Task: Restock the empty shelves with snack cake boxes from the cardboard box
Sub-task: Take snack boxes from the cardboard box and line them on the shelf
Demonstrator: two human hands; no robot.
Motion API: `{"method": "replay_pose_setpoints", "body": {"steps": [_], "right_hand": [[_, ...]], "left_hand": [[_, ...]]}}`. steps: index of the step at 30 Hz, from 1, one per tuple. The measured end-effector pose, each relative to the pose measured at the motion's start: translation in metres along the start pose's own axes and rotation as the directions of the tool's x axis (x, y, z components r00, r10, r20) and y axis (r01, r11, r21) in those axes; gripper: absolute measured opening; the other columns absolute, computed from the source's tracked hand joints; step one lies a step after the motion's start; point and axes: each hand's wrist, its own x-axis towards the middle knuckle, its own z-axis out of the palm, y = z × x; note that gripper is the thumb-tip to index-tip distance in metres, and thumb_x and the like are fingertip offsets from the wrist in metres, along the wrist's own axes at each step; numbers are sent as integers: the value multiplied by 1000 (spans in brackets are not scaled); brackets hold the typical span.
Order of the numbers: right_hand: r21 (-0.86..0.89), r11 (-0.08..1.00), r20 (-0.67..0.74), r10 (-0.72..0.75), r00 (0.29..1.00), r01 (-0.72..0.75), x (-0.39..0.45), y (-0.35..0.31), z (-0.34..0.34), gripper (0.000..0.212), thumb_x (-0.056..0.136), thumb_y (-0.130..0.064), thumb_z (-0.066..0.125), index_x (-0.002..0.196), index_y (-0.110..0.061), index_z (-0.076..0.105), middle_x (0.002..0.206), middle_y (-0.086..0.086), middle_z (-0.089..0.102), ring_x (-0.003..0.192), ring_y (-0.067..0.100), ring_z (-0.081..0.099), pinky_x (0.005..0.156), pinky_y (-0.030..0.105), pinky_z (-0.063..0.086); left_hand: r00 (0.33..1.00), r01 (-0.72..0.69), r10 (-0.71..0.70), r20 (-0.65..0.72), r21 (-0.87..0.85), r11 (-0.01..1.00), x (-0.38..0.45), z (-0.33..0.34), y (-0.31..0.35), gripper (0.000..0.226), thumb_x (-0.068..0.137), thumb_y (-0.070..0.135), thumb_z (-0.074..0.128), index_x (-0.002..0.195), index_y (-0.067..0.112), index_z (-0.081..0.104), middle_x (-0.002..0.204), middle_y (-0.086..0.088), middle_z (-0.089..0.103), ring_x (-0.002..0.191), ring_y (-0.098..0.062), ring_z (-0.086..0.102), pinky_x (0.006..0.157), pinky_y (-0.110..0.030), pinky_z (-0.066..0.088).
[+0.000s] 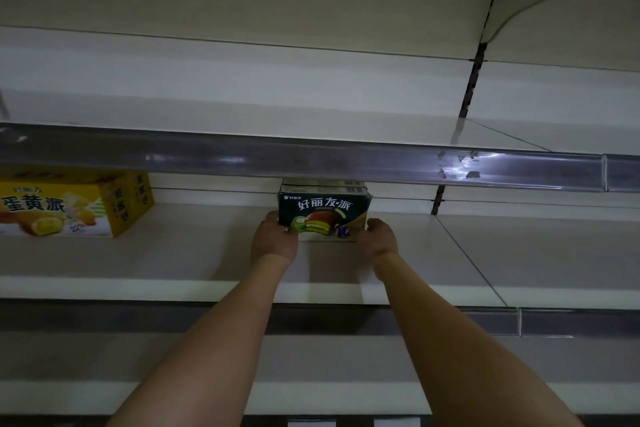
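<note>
Both hands, left hand (pixel 275 236) and right hand (pixel 381 239), clasp the green box (pixel 323 213) sides; it should slide straight toward the shelf (pixel 194 253) back edge.

**Dim store shelving**

The light was weak and grey. Pale metal back panels (pixel 242 80) stood behind the shelves. A dark slotted upright (pixel 471 87) ran down at the right. Clear price rails (pixel 311 159) edged the boards.

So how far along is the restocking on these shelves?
Early. Done: one yellow box sits on the middle shelf. In hand: left hand and right hand hold the dark green box on it. Left: most of that shelf and the upper shelf are bare.
</note>
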Motion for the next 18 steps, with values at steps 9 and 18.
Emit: {"method": "replay_pose_setpoints", "body": {"steps": [9,18], "right_hand": [[-99,993,59,72,996,-66,-30,3,-19,57,95,-30,55,145,-9,36,147,11,42,132,28,43,107,35,37],[-341,938,117,-20,993,59,-85,27,-58,54,96,-28,50,146,-15,35,143,10,46,126,27,48,101,36,40]], "left_hand": [[993,105,-111,41,121,987,-18,-14,10,57,98,19,49,149,12,26,149,-14,37,132,-32,41,105,-37,37],[994,55,-76,84,233,971,-72,-3,26,48,100,28,42,146,13,37,149,-11,40,131,-31,42,104,-36,37]]}}
